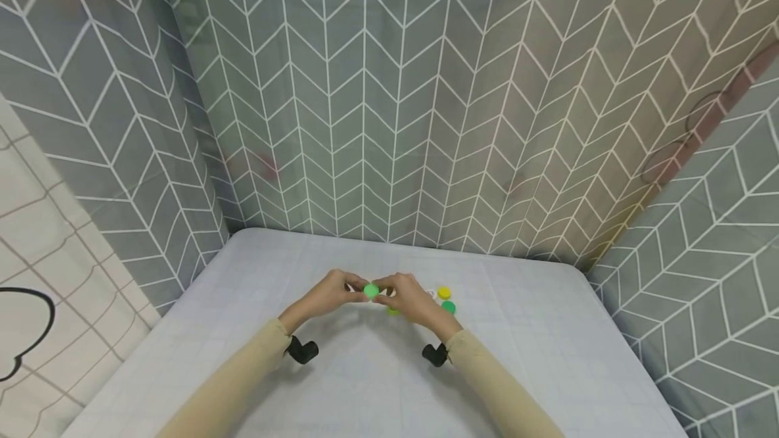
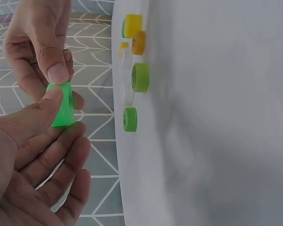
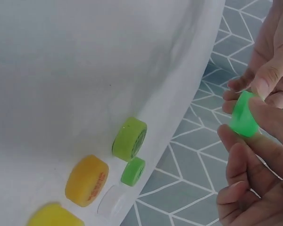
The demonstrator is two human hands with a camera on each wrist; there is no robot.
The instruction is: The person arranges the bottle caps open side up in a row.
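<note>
Above the table, a bright green bottle cap (image 1: 371, 290) is held between both hands. My left hand (image 1: 333, 293) pinches it from the left with thumb and fingers. From the right side, my right hand (image 1: 410, 297) pinches the same cap. In the left wrist view the cap (image 2: 65, 110) shows its side, with both thumbs pressed on it. The right wrist view shows the cap (image 3: 244, 118) raised off the tabletop, the other fingers of the near hand loosely bent beneath it.
Several caps lie on the white-covered table (image 1: 535, 343) around the right hand: lime (image 3: 130, 139), green (image 3: 133, 171), orange (image 3: 87, 180), white (image 3: 111, 202) and yellow (image 1: 444, 293). A darker green cap (image 1: 448, 306) lies near the yellow one. Patterned curtains (image 1: 389, 100) stand behind the table.
</note>
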